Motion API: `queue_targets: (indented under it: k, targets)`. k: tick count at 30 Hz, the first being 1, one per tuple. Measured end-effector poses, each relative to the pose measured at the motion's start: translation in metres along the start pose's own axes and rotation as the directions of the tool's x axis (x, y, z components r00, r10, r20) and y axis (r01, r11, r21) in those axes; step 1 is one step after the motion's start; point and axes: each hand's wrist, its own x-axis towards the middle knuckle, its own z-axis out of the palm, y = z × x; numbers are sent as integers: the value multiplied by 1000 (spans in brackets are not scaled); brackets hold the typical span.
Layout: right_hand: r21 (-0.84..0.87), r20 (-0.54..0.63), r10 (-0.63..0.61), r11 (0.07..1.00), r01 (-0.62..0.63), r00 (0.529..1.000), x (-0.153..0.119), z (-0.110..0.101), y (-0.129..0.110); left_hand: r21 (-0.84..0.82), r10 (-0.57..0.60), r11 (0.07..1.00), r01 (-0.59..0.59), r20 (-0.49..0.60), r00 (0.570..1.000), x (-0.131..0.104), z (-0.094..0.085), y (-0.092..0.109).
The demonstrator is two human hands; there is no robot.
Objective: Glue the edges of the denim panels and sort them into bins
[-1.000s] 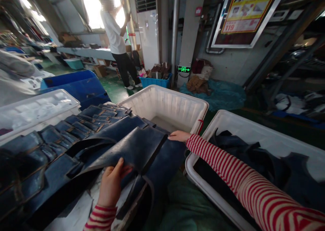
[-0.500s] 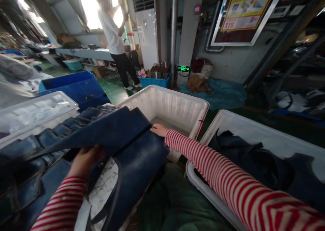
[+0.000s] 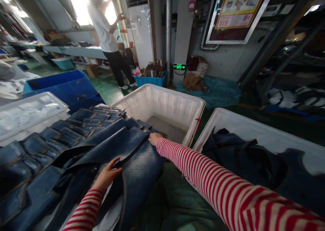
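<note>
A large dark blue, leather-like sheet (image 3: 139,160) with a cut-out curve drapes over a pile of similar pieces in front of me. My right hand (image 3: 154,138) is closed on its far right edge, fingertips partly hidden. My left hand (image 3: 109,173) is over the near side of the sheet, thumb and fingers apart, with nothing held between them. Beside it, to the left, lie rows of tied dark blue bundles (image 3: 56,136).
A white plastic tub (image 3: 175,99) stands just beyond the sheet. Another white tub (image 3: 220,117) on my right holds dark blue pieces. A blue bin (image 3: 61,89) sits at left, and a person (image 3: 104,31) in a white shirt stands farther back.
The raised flap of the sheet has come down flat onto the pile. My left hand has come out from under it and moved right; my right hand stays at the edge.
</note>
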Motion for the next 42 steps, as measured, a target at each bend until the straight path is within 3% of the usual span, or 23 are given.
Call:
queue_targets:
  k: [3, 6, 9, 12, 15, 18, 21, 24, 28, 31, 36, 39, 42]
  targets:
    - [8, -15, 16, 1000, -16, 1000, -1, 3, 0, 163, 77, 984, -72, -26, 997, 11, -3, 5]
    - [17, -25, 44, 999, -43, 999, 0, 4, 2, 391, 175, 911, -129, -86, 981, 15, -1, 3]
    - [22, -25, 62, 998, -61, 998, 1, 4, 2, 464, 216, 874, -144, -105, 971, 7, 1, 0]
    - [27, -13, 67, 997, -67, 998, 2, 5, 1, 481, 284, 847, -227, -47, 958, -21, 3, 0]
    - [31, 0, 72, 997, -72, 997, 3, 7, 0, 406, 241, 877, -258, 95, 966, -67, 8, -4]
    - [33, 8, 68, 997, -69, 998, 3, 7, 0, 358, 222, 893, -273, 178, 959, -115, 18, -21]
    - [32, 10, 67, 997, -67, 998, 2, 7, 0, 348, 256, 888, -302, 174, 951, -142, 26, -41]
    - [34, 11, 69, 997, -70, 998, 0, 4, 1, 323, 225, 911, -258, 137, 965, -142, 18, -48]
    - [47, -1, 72, 996, -72, 997, -3, 2, 2, 338, 150, 927, -161, 61, 987, -124, -13, -39]
    - [59, -12, 84, 995, -84, 996, -3, 3, 2, 414, 145, 898, -147, 36, 989, -115, -22, -35]
    - [73, -32, 111, 991, -108, 993, -1, 9, 1, 450, 283, 851, -270, 39, 958, -134, 5, -38]
    - [79, -43, 122, 990, -118, 992, 1, 12, 1, 381, 231, 898, -219, 14, 973, -156, 20, -38]
    - [89, -50, 135, 988, -130, 990, 2, 13, 1, 341, 189, 916, -210, 93, 978, -170, 32, -44]
